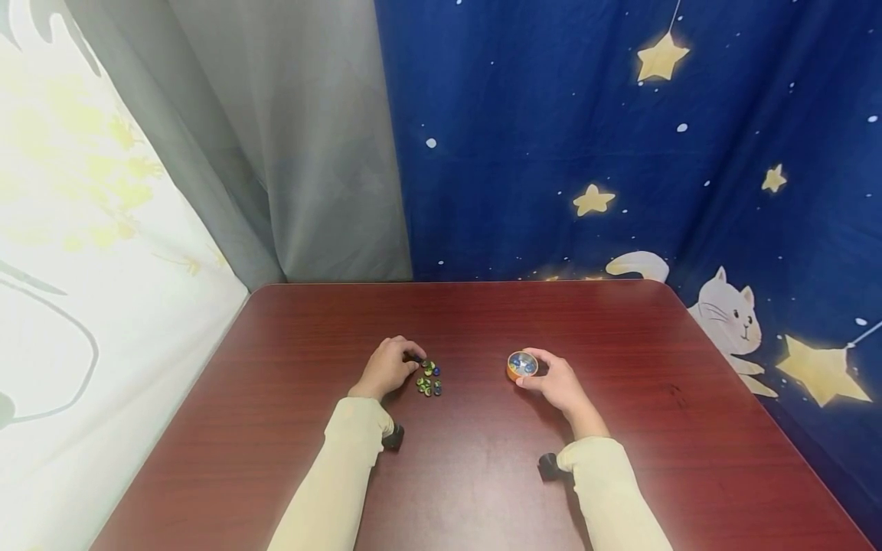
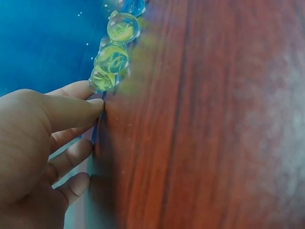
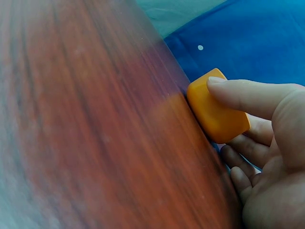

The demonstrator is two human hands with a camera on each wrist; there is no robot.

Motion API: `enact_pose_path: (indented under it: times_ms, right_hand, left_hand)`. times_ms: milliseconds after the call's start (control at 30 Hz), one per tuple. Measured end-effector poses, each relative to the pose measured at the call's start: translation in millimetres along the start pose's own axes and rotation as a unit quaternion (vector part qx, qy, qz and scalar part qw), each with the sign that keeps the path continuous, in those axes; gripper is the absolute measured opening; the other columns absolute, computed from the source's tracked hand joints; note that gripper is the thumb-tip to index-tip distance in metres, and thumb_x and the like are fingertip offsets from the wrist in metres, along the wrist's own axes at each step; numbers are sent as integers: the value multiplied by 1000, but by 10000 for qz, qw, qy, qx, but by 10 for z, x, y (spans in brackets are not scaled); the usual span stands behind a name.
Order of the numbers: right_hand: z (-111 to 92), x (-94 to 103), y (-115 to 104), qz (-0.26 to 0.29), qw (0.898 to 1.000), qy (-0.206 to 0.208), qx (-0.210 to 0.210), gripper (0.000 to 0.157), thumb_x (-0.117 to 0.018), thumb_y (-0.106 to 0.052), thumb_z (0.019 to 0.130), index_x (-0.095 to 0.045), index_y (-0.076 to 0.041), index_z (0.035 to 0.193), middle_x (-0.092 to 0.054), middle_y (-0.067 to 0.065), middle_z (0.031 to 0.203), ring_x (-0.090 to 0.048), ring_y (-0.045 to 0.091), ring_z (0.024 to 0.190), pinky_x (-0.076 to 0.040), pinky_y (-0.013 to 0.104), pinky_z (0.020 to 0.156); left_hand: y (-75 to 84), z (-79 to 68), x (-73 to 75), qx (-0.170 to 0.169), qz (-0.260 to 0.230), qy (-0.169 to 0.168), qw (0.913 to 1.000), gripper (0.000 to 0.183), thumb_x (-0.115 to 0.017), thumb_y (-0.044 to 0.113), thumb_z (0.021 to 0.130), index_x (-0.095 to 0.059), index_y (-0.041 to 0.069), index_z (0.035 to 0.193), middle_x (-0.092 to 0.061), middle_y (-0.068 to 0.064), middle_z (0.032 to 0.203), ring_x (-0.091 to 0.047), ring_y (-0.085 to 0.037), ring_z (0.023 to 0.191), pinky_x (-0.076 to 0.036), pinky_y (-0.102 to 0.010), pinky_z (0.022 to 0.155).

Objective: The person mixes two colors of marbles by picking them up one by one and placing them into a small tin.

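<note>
On the table lie several glass marbles, clear with green-yellow or blue swirls. My left hand is just left of them, and its index fingertip is right at the closest marble in the left wrist view. The thumb points the same way, with the other fingers loosely bent. My right hand grips a small round orange bowl from its right side, thumb on the near wall and fingers behind. Blue and yellowish marbles show inside the bowl. In the right wrist view the orange bowl stands upright at the tabletop.
The dark red wooden table spreads under both arms and ends at a far edge before a grey curtain and a blue starry curtain. A black wrist device sits at each sleeve.
</note>
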State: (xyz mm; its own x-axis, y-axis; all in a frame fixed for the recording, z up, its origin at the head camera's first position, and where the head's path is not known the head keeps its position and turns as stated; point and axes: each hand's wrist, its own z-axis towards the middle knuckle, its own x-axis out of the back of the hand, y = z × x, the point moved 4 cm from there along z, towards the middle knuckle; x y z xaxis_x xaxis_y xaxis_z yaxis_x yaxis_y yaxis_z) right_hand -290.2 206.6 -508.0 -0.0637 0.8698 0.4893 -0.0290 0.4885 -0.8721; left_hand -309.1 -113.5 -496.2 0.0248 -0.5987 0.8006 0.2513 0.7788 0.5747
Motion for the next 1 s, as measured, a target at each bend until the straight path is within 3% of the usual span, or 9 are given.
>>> enact_pose_path:
  times_ms: [1000]
  right_hand:
    - [-6, 12, 10, -26, 10000, -18, 29, 60, -81, -8, 75, -59, -7, 131, -64, 13, 119, -56, 30, 111, -39, 49, 96]
  left_hand:
    - [10, -29, 59, 193, -197, 121, 9995, 20, -74, 4, 85, -73, 22, 92, -61, 4, 90, -54, -16, 82, -45, -38, 77]
